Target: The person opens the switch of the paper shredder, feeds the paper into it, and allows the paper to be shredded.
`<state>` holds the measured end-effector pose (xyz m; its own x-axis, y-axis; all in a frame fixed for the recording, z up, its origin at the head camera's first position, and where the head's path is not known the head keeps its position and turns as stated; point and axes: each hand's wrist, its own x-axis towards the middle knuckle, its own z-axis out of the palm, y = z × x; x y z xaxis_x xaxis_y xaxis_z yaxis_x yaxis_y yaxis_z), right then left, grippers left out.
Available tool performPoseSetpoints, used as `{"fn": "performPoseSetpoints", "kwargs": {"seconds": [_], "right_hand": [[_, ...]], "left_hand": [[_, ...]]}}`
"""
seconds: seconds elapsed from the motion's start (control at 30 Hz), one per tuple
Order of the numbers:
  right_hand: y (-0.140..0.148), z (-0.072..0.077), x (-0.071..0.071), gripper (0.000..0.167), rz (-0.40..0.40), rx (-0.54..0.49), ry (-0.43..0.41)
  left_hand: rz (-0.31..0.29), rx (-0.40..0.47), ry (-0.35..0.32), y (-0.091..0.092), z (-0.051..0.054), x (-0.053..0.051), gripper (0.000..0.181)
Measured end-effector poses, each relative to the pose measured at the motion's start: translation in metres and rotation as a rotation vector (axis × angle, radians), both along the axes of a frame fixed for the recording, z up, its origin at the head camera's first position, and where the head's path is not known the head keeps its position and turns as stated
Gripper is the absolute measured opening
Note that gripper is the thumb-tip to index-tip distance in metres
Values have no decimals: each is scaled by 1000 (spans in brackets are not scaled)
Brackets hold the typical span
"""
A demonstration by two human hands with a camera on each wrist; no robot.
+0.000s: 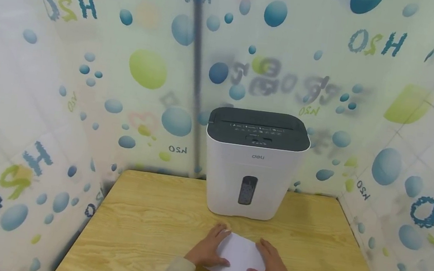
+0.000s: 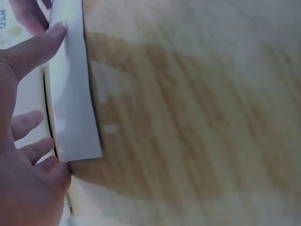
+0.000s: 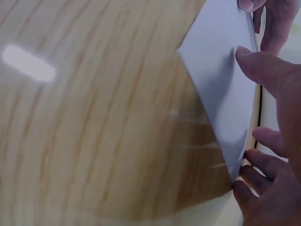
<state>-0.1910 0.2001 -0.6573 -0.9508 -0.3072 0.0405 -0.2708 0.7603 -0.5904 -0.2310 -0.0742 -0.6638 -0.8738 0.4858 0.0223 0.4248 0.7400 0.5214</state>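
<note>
A white sheet of paper (image 1: 241, 260) lies low over the wooden table, turned at a slant. By its left edge my left hand (image 1: 210, 247) holds it, thumb on the upper face and fingers at the far edge. At the opposite side my right hand (image 1: 273, 269) grips the sheet, its thumb (image 3: 256, 66) on top and its fingers along the edge. The wrist views show the paper (image 2: 73, 94) stretched between both hands; the fingertips beneath it are partly hidden. Beyond the sheet stands a white paper shredder (image 1: 228, 178) with a dark grey top.
The shredder's slotted top (image 1: 260, 119) faces up, and a small dark window (image 1: 248, 190) is in its front. Patterned curtains (image 1: 143, 98) with blue and green dots enclose the wooden table (image 1: 140, 217) at the back and sides.
</note>
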Motion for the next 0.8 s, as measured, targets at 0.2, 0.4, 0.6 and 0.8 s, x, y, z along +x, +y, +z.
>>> {"fn": "performPoseSetpoints", "kwargs": {"seconds": [0.2,0.4,0.6,0.8], "right_hand": [[-1,-2,-3,84,-24,34,15],[1,-7,0,78,-25,58,46],[1,-10,2,71,-38,63,95],[-6,-5,2,71,-84,61,62]], "left_hand": [[25,-35,-46,2,4,5,81],[48,-40,-35,6,5,9,77],[62,-31,-19,8,6,11,77],[80,-31,-30,8,5,12,79]]}}
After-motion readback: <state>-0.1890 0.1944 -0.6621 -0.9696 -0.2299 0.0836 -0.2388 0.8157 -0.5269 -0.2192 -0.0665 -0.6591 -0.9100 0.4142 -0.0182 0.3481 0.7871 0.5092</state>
